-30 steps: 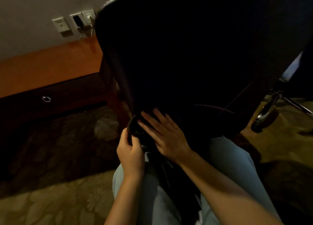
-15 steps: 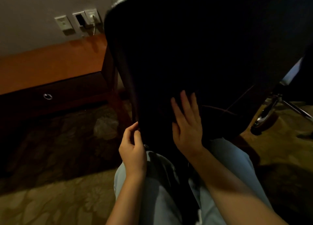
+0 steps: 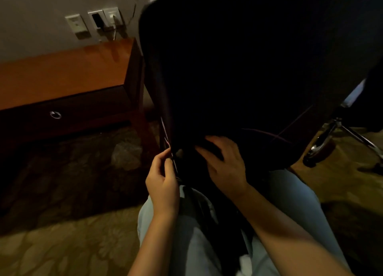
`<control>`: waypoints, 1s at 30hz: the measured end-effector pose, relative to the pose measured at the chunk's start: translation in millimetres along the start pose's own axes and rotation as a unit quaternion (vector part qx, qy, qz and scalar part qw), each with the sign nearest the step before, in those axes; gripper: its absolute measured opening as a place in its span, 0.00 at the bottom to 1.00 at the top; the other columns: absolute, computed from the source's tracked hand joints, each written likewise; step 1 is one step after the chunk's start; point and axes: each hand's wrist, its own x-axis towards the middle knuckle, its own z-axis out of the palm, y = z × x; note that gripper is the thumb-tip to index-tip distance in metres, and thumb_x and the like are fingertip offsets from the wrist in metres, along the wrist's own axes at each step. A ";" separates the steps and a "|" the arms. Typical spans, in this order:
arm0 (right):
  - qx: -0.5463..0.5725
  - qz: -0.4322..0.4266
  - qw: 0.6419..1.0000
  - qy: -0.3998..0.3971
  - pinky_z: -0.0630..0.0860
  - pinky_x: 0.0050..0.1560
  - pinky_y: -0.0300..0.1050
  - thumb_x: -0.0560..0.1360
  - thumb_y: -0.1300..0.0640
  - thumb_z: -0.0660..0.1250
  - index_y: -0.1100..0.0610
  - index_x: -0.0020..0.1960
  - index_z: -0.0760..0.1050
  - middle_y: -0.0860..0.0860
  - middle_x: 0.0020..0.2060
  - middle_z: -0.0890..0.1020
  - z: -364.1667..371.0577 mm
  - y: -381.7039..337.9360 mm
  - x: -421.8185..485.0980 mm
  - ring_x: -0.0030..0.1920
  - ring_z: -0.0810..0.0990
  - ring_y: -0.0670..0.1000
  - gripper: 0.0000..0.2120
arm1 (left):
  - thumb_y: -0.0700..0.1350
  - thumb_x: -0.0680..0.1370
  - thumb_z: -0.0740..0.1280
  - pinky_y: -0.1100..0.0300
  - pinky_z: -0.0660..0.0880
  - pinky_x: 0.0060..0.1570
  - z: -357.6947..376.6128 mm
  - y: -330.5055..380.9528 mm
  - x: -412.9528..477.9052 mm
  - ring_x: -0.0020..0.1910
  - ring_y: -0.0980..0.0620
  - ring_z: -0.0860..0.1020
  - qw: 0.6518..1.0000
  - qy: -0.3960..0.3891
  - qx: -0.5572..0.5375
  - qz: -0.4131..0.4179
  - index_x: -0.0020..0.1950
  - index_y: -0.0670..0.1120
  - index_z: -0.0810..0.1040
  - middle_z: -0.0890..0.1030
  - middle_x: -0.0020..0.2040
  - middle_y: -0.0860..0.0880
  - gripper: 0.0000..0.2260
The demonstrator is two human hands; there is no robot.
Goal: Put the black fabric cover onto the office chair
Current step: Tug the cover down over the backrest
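The black fabric cover (image 3: 238, 57) is stretched over the back of the office chair, which fills the upper right of the view and leans toward me. Its chrome base leg (image 3: 323, 143) shows at the right. My left hand (image 3: 163, 178) pinches the cover's lower left edge, where a thin reddish seam line runs. My right hand (image 3: 226, 163) grips the bunched fabric at the cover's bottom hem with curled fingers. The chair's lower back is too dark to make out.
A wooden desk (image 3: 68, 76) with a ring-pull drawer (image 3: 55, 115) stands at the left against the wall, under wall sockets (image 3: 103, 18). Patterned carpet (image 3: 62, 244) covers the floor. My knees in light jeans (image 3: 186, 234) are just below the chair.
My right hand slid down from lying flat on the chair back and now curls into the fabric at the hem. My left hand stays at the left edge, pinching it.
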 end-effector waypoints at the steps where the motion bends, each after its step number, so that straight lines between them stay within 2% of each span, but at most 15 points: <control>1: 0.004 0.023 0.999 0.031 0.70 0.62 0.42 0.82 0.55 0.56 0.51 0.61 0.74 0.53 0.59 0.71 -3.0 2.4 4.1 0.58 0.73 0.55 0.11 | 0.38 0.82 0.59 0.73 0.72 0.33 0.3 1.4 -0.4 0.34 0.66 0.76 1.000 0.000 -0.002 0.002 0.59 0.47 0.78 0.80 0.37 0.65 0.11; 3: 0.017 0.036 0.996 0.085 0.68 0.62 0.37 0.82 0.59 0.58 0.52 0.58 0.75 0.53 0.56 0.72 -10.3 3.5 16.8 0.54 0.73 0.54 0.09 | 0.37 0.81 0.60 0.75 0.72 0.36 1.0 4.1 -1.1 0.37 0.69 0.77 1.000 0.004 -0.008 0.006 0.59 0.45 0.79 0.80 0.37 0.62 0.11; 5: 0.029 0.029 0.989 0.140 0.68 0.62 0.36 0.80 0.61 0.61 0.54 0.56 0.76 0.53 0.54 0.73 -20.6 -0.9 39.5 0.53 0.74 0.54 0.08 | 0.36 0.81 0.60 0.75 0.72 0.38 1.7 5.5 -1.4 0.38 0.70 0.77 1.000 0.004 -0.013 0.001 0.58 0.45 0.79 0.80 0.40 0.60 0.11; 8: 0.053 0.034 0.973 0.223 0.72 0.57 0.41 0.78 0.64 0.65 0.57 0.52 0.82 0.53 0.52 0.75 -39.8 -17.8 86.2 0.52 0.75 0.55 0.08 | 0.38 0.82 0.60 0.73 0.73 0.37 2.4 1.9 -0.3 0.37 0.68 0.76 1.000 0.012 -0.011 -0.008 0.57 0.51 0.78 0.81 0.39 0.64 0.11; 10: 0.061 0.025 0.971 0.230 0.72 0.57 0.41 0.78 0.64 0.65 0.59 0.51 0.84 0.53 0.53 0.74 -44.0 -29.6 104.4 0.52 0.75 0.54 0.09 | 0.39 0.82 0.59 0.71 0.72 0.36 2.1 0.1 0.1 0.36 0.66 0.76 1.000 0.013 -0.008 -0.012 0.56 0.53 0.78 0.80 0.38 0.67 0.12; 13: 0.038 -0.029 0.990 0.136 0.65 0.63 0.37 0.75 0.64 0.68 0.56 0.59 0.80 0.53 0.57 0.72 -27.5 -34.4 94.9 0.55 0.74 0.55 0.13 | 0.39 0.82 0.58 0.71 0.71 0.35 0.8 0.3 1.0 0.34 0.64 0.76 1.000 0.020 -0.010 -0.010 0.55 0.55 0.78 0.81 0.38 0.63 0.13; 15: 0.012 -0.070 0.996 0.045 0.65 0.62 0.39 0.74 0.62 0.70 0.55 0.63 0.74 0.53 0.59 0.70 -7.1 -28.8 66.6 0.56 0.73 0.55 0.18 | 0.39 0.83 0.58 0.72 0.71 0.37 -0.2 0.0 1.3 0.37 0.64 0.77 1.000 0.018 -0.013 -0.008 0.52 0.56 0.78 0.81 0.39 0.60 0.14; 18: 0.026 -0.084 0.995 -0.045 0.71 0.54 0.47 0.74 0.61 0.66 0.56 0.58 0.80 0.54 0.59 0.71 21.4 -21.4 12.0 0.53 0.73 0.57 0.13 | 0.40 0.82 0.57 0.71 0.71 0.41 -0.9 -3.3 1.4 0.41 0.65 0.78 0.999 0.020 -0.027 -0.007 0.48 0.54 0.79 0.81 0.41 0.59 0.14; 20: 0.031 -0.082 0.991 -0.106 0.72 0.50 0.48 0.74 0.58 0.62 0.57 0.55 0.81 0.55 0.58 0.70 28.9 -18.4 -11.4 0.53 0.71 0.57 0.13 | 0.41 0.82 0.56 0.71 0.73 0.45 -0.3 -5.8 1.5 0.46 0.64 0.79 0.999 0.018 -0.031 -0.015 0.53 0.50 0.80 0.82 0.45 0.58 0.13; 22: 0.041 -0.083 0.987 -0.131 0.71 0.48 0.48 0.73 0.57 0.62 0.57 0.56 0.80 0.54 0.57 0.70 28.6 -15.0 -14.4 0.52 0.71 0.57 0.14 | 0.45 0.82 0.57 0.71 0.73 0.46 -0.2 -5.3 1.4 0.49 0.63 0.79 0.999 0.017 -0.034 -0.017 0.57 0.48 0.80 0.82 0.47 0.58 0.13; 25: 0.048 -0.064 0.994 -0.071 0.70 0.53 0.44 0.74 0.59 0.62 0.55 0.60 0.75 0.53 0.56 0.71 13.8 -14.3 6.6 0.52 0.72 0.56 0.15 | 0.41 0.83 0.57 0.73 0.72 0.44 1.2 0.9 -0.6 0.46 0.67 0.78 0.999 0.016 -0.037 -0.017 0.56 0.49 0.79 0.81 0.45 0.57 0.12; 28: 0.042 0.017 0.995 0.088 0.65 0.61 0.36 0.79 0.61 0.59 0.57 0.55 0.81 0.53 0.54 0.72 -11.4 -18.4 40.8 0.52 0.73 0.54 0.13 | 0.39 0.83 0.56 0.77 0.69 0.44 1.5 4.7 -1.2 0.45 0.72 0.76 0.999 0.018 -0.030 -0.011 0.55 0.50 0.78 0.79 0.46 0.59 0.13; 30: 0.052 0.067 0.979 0.183 0.68 0.60 0.39 0.79 0.62 0.60 0.59 0.53 0.82 0.54 0.54 0.72 -23.8 -19.1 62.5 0.53 0.73 0.54 0.12 | 0.40 0.84 0.55 0.76 0.70 0.46 0.3 2.1 0.4 0.49 0.68 0.77 1.000 0.014 -0.023 -0.004 0.57 0.47 0.79 0.80 0.48 0.58 0.13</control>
